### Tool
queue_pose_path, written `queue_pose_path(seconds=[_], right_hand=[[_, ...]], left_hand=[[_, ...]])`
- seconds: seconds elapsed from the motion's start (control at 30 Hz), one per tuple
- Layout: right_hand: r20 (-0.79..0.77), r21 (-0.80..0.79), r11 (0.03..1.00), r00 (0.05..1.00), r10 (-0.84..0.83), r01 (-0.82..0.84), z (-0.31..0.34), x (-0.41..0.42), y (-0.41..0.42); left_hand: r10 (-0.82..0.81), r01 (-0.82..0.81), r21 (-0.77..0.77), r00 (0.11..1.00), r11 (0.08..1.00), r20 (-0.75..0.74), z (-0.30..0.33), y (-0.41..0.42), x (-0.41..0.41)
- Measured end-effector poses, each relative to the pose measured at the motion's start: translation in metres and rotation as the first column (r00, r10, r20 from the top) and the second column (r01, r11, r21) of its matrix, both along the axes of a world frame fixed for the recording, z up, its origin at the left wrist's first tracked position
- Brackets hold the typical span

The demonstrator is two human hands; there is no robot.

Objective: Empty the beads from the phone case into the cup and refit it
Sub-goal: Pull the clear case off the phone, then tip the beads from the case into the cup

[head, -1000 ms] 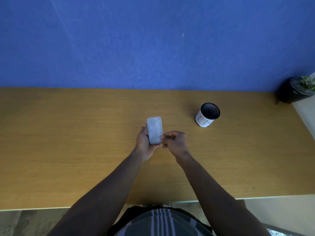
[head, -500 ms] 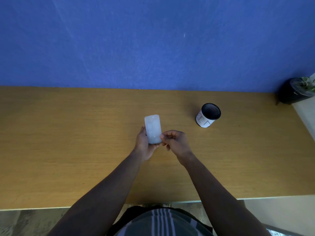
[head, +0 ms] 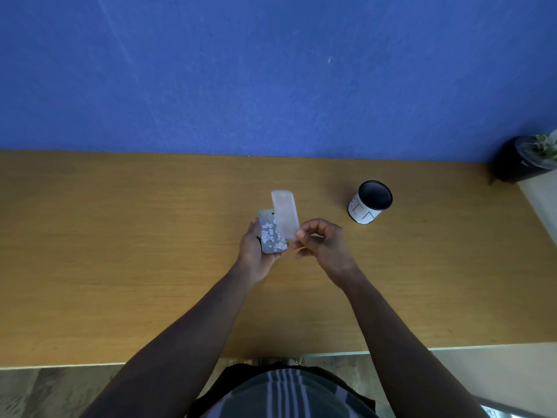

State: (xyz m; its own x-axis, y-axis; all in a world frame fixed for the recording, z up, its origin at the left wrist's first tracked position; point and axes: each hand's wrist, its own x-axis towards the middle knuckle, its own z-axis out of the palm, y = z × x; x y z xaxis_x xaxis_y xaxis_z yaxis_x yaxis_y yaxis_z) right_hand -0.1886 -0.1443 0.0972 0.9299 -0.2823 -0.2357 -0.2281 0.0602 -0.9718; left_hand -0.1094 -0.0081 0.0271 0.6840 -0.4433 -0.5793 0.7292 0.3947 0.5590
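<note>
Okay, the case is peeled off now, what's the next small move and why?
Probably carry the phone in the left hand over to the cup and tip it. The white beads lie loose on its back, the right hand holds the clear case clear, and the cup stands open to the right.

Your one camera sat on your head and looked forward and steeply down; your striped shirt (head: pixel 280 393) filled the bottom edge and both forearms ran up from it to the middle of the frame; the wooden table (head: pixel 120 251) crossed the whole width, its near edge low in the picture; the blue wall (head: pixel 271 70) took the upper third; the wide lens bowed the table's edges; the hands sat close, near the centre; no second view shared the scene.
</note>
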Motion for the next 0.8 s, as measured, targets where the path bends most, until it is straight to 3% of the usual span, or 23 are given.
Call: queue_pose_path(seconds=[0.13, 0.27, 0.37, 0.47, 0.7, 0.8], right_hand=[[0.065, -0.116, 0.983, 0.988, -0.137, 0.144, -0.003, 0.004, -0.018], [0.065, -0.449, 0.865, 0.974, -0.218, 0.223, -0.025, 0.007, -0.037], [-0.009, -0.662, 0.737, 0.982, -0.189, 0.136, -0.052, 0.008, -0.046], [-0.102, -0.77, 0.638, 0.986, -0.134, 0.007, -0.074, 0.008, -0.045], [-0.282, -0.86, 0.449, 0.959, -0.02, -0.243, -0.092, 0.014, -0.03], [-0.336, -0.852, 0.423, 0.942, 0.006, -0.307, -0.098, 0.016, -0.028]], left_hand=[[0.031, -0.03, 0.032, 0.999, 0.999, -0.038, -0.002, 0.002, -0.001], [0.033, -0.032, 0.03, 0.998, 0.999, -0.049, -0.003, 0.003, -0.002], [0.026, -0.025, 0.015, 0.999, 1.0, -0.043, -0.001, 0.003, -0.003], [0.025, -0.025, 0.015, 0.999, 1.0, -0.038, 0.0, 0.002, -0.004], [0.045, -0.044, 0.022, 0.998, 0.999, -0.041, 0.004, 0.001, -0.005], [0.059, -0.058, 0.028, 0.997, 0.998, -0.048, 0.005, 0.003, -0.005]])
